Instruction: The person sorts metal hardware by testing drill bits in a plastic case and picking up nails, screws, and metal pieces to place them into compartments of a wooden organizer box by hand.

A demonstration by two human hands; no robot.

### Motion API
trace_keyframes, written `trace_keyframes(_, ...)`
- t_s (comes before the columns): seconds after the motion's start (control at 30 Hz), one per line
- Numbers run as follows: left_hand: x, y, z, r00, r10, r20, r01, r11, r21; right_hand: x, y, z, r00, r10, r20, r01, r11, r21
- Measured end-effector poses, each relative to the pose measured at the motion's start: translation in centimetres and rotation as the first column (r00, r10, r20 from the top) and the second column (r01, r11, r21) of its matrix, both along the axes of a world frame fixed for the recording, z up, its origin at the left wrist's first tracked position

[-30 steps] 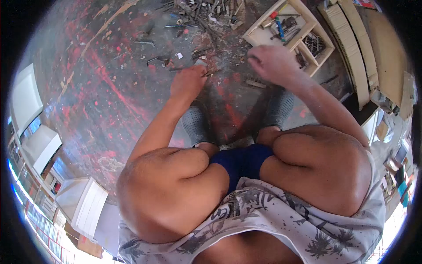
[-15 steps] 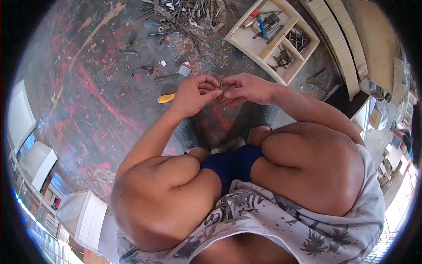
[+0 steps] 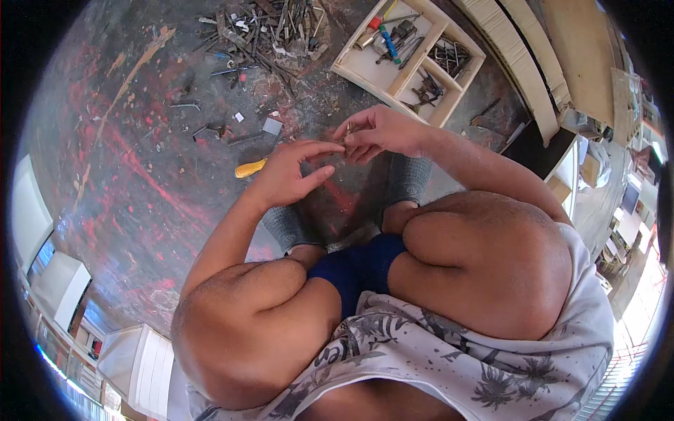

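Two bare hands meet above a paint-stained floor point(image 3: 144, 200), in front of a crouching person's knees. The right hand point(image 3: 394, 133) pinches a small, thin piece point(image 3: 349, 128) between thumb and fingers, its other fingers curled below. Such a light grip probably suits something so slight, leaving its tip exposed; exactly what it is, I cannot tell. The left hand point(image 3: 282, 173) has its thumb well apart from its fingers, and its fingertips reach the right hand's, perhaps to steady the piece; whether they touch it is unclear.

Just beyond the right hand, a wooden tray point(image 3: 359, 85) sits at a slant. Its dividers probably keep small things sorted: tools with red and blue parts in the large section, bent metal keys and dark metal bits in two smaller ones. The raised near wall would be the edge to catch a knuckle. Further right, cardboard strips point(image 3: 525, 64) limit sideways reach.

Beside the left wrist lies a yellow handle point(image 3: 250, 169), close enough to be nudged. A small grey square point(image 3: 272, 126) lies ahead of that hand, and a heap of metal scraps point(image 3: 270, 35) beyond. The widest room for movement is leftward; toward the body, shoes and knees narrow it.
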State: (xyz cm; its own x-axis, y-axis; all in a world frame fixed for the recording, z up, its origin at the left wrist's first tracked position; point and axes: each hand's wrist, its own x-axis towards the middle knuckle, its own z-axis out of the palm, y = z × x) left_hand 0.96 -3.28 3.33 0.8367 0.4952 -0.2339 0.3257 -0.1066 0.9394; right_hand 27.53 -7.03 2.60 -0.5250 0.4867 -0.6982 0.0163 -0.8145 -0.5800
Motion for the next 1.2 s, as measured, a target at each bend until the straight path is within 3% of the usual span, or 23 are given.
trace_keyframes(0.1,-0.1,0.0,-0.2,0.996,0.036,-0.083,-0.035,0.999,0.016,2.1,1.4,0.9,0.994,-0.009,0.112,0.000,0.997,0.081)
trace_keyframes(0.2,-0.7,0.2,-1.3,0.974,0.196,-0.118,-0.205,0.976,-0.071,6.5,3.5,1.4,0.939,-0.042,0.341,-0.034,0.976,0.214)
trace_keyframes(0.27,-1.3,0.8,-1.8,0.953,0.278,-0.124,-0.285,0.957,-0.051,9.6,5.0,2.4,0.785,-0.089,0.613,-0.154,0.931,0.332)
trace_keyframes(0.33,-2.2,1.8,-2.0,0.921,0.360,-0.150,-0.362,0.932,0.012,13.3,5.6,2.0,0.689,-0.166,0.705,-0.088,0.947,0.310)
trace_keyframes(0.4,-3.2,3.2,-2.0,0.875,0.443,-0.195,-0.426,0.896,0.126,17.2,5.3,1.5,0.634,-0.259,0.729,-0.179,0.867,0.464)
trace_keyframes(0.47,-4.3,4.4,-2.6,0.820,0.537,-0.196,-0.510,0.842,0.173,18.7,5.8,1.8,0.444,-0.227,0.867,-0.404,0.813,0.420)
trace_keyframes(0.57,-5.8,5.4,-3.3,0.782,0.580,-0.229,-0.514,0.807,0.289,18.8,5.6,2.0,-0.015,-0.268,0.963,-0.751,0.639,0.166)
trace_keyframes(0.67,-6.2,5.0,-3.3,0.782,0.507,-0.362,-0.381,0.849,0.367,17.2,6.1,3.0,0.033,-0.113,0.993,-0.683,0.722,0.105)
trace_keyframes(0.87,-5.8,2.1,-5.1,0.813,0.287,-0.506,-0.025,0.886,0.462,14.9,6.8,3.2,0.147,-0.176,0.973,-0.638,0.735,0.229)
trace_keyframes(0.97,-5.5,1.4,-5.6,0.786,0.238,-0.570,0.065,0.886,0.459,13.9,6.8,2.0,0.443,-0.251,0.861,-0.281,0.873,0.399)
trace_keyframes(1.07,-5.2,1.4,-5.3,0.764,0.216,-0.608,0.099,0.892,0.441,12.4,7.3,3.4,0.356,-0.124,0.926,-0.462,0.838,0.290)
trace_keyframes(1.2,-5.3,1.5,-5.4,0.734,0.254,-0.630,0.082,0.888,0.453,12.5,6.8,2.1,0.245,-0.183,0.952,-0.645,0.702,0.300)
